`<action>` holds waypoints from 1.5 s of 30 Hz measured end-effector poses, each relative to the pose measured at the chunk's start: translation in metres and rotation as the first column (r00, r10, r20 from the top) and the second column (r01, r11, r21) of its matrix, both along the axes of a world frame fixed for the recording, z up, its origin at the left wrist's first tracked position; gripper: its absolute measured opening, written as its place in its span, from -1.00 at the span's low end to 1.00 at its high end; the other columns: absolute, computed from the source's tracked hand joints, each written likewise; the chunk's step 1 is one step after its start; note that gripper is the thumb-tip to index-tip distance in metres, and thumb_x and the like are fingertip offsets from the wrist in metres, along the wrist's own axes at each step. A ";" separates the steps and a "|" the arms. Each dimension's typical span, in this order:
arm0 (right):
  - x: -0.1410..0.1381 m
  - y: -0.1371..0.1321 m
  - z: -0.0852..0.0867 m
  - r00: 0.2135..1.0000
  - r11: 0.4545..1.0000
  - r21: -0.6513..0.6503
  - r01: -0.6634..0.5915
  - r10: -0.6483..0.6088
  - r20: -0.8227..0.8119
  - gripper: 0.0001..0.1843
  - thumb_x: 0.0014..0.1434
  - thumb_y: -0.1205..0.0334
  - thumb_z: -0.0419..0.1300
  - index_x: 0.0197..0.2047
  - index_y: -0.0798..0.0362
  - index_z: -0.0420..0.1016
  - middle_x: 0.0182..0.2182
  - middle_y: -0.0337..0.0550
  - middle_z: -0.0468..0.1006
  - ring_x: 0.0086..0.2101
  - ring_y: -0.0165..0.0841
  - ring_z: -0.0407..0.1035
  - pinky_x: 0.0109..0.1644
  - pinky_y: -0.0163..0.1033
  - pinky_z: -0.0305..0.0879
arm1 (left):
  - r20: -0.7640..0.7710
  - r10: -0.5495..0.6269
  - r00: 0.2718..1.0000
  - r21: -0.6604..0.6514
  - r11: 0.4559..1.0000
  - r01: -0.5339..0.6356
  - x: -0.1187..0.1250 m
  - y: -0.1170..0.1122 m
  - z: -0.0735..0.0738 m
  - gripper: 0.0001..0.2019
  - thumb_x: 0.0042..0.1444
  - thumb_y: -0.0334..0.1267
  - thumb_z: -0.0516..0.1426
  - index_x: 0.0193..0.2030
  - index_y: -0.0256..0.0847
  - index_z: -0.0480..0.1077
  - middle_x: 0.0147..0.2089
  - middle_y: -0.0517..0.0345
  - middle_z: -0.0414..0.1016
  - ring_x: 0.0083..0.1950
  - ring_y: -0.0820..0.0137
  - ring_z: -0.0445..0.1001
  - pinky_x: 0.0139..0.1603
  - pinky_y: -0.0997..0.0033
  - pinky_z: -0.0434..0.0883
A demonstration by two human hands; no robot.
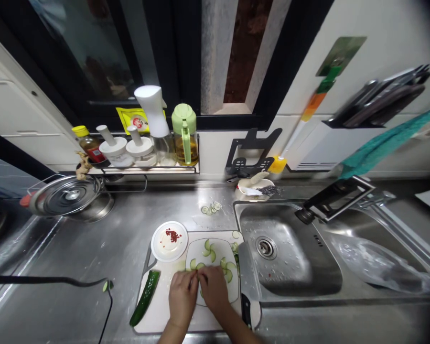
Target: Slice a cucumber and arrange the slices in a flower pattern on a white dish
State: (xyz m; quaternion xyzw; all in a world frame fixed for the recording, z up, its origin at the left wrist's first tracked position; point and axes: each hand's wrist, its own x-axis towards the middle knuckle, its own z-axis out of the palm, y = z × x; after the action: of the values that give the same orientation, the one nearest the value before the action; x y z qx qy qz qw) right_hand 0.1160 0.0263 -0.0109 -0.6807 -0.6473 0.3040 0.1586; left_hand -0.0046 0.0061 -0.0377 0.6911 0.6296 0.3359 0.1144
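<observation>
My left hand [182, 297] and my right hand [213, 288] meet over a white square plate [217, 251] on a white cutting board [157, 313]. Fingertips of both hands are pinched together on a thin cucumber slice [198, 273] near the plate's near edge. Several half-moon cucumber slices [209, 249] lie on the plate. A cucumber half [145, 296] rests on the board to the left. A small round white dish [169, 241] holds chopped red chili [172, 235]. A cleaver [249, 279] lies at the board's right edge, its blade over the sink rim.
A steel sink [290, 253] with a faucet [335, 198] lies to the right. Loose cucumber slices [211, 208] sit on the steel counter [93, 248] behind the board. A pot with lid [69, 197] stands at left, and a rack of condiment bottles [146, 138] at the back. A black cable [57, 283] crosses the left counter.
</observation>
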 end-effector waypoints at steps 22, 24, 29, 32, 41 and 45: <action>0.000 -0.002 -0.003 1.000 0.996 0.091 -0.005 0.004 0.010 -0.79 0.19 0.39 0.07 -0.39 0.02 0.50 -0.39 -0.19 0.54 -0.26 -0.28 0.30 -0.08 -0.24 0.06 | -0.037 0.007 0.999 -0.041 0.999 -0.008 -0.003 0.002 0.003 -0.80 0.23 -0.26 0.05 -0.34 -0.15 0.48 -0.40 0.12 0.53 -0.32 0.32 0.44 -0.22 0.33 0.36; 0.000 -0.002 -0.004 1.000 0.995 0.096 -0.006 0.005 0.006 -0.79 0.18 0.40 0.08 -0.38 0.02 0.51 -0.38 -0.19 0.54 -0.26 -0.28 0.30 -0.08 -0.24 0.06 | -0.031 0.001 1.000 -0.041 0.999 -0.003 -0.004 0.001 0.002 -0.80 0.23 -0.26 0.05 -0.33 -0.15 0.48 -0.40 0.12 0.52 -0.32 0.32 0.44 -0.22 0.33 0.36; 0.003 -0.004 -0.005 1.000 0.994 0.111 -0.005 0.006 -0.007 -0.79 0.18 0.39 0.08 -0.37 0.03 0.52 -0.38 -0.17 0.55 -0.25 -0.26 0.30 -0.08 -0.22 0.09 | -0.004 -0.011 1.000 -0.053 0.999 0.011 -0.007 -0.001 0.002 -0.82 0.23 -0.28 0.06 -0.31 -0.16 0.48 -0.39 0.12 0.52 -0.30 0.33 0.43 -0.20 0.32 0.35; 0.005 -0.004 -0.006 1.000 0.993 0.120 0.001 0.000 -0.009 -0.79 0.18 0.39 0.08 -0.36 0.04 0.53 -0.38 -0.16 0.55 -0.25 -0.26 0.31 -0.09 -0.22 0.11 | 0.006 -0.007 1.000 -0.054 0.999 0.007 -0.007 -0.001 0.004 -0.83 0.23 -0.26 0.07 -0.32 -0.16 0.47 -0.39 0.12 0.52 -0.30 0.33 0.43 -0.20 0.32 0.35; 0.008 -0.005 -0.009 1.000 0.991 0.136 0.003 -0.003 -0.002 -0.79 0.18 0.39 0.07 -0.34 0.06 0.54 -0.37 -0.15 0.56 -0.25 -0.26 0.31 -0.08 -0.21 0.11 | 0.056 -0.016 0.998 -0.007 1.000 0.017 -0.008 0.000 0.012 -0.78 0.24 -0.23 0.04 -0.33 -0.15 0.48 -0.39 0.11 0.53 -0.32 0.35 0.44 -0.21 0.33 0.36; 0.013 -0.005 -0.003 1.000 0.990 0.144 0.009 -0.009 -0.003 -0.77 0.19 0.39 0.05 -0.34 0.05 0.54 -0.38 -0.17 0.56 -0.26 -0.27 0.32 -0.07 -0.22 0.10 | 0.057 0.035 0.998 -0.052 0.998 -0.032 -0.022 0.010 0.017 -0.78 0.22 -0.21 0.04 -0.31 -0.16 0.50 -0.32 0.09 0.57 -0.26 0.33 0.47 -0.15 0.32 0.37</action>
State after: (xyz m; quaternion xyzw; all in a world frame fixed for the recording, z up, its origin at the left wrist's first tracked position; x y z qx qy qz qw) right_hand 0.1294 0.0218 -0.0139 -0.6702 -0.6643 0.2564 0.2094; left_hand -0.0270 0.0164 -0.0208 0.6672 0.6459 0.3417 0.1444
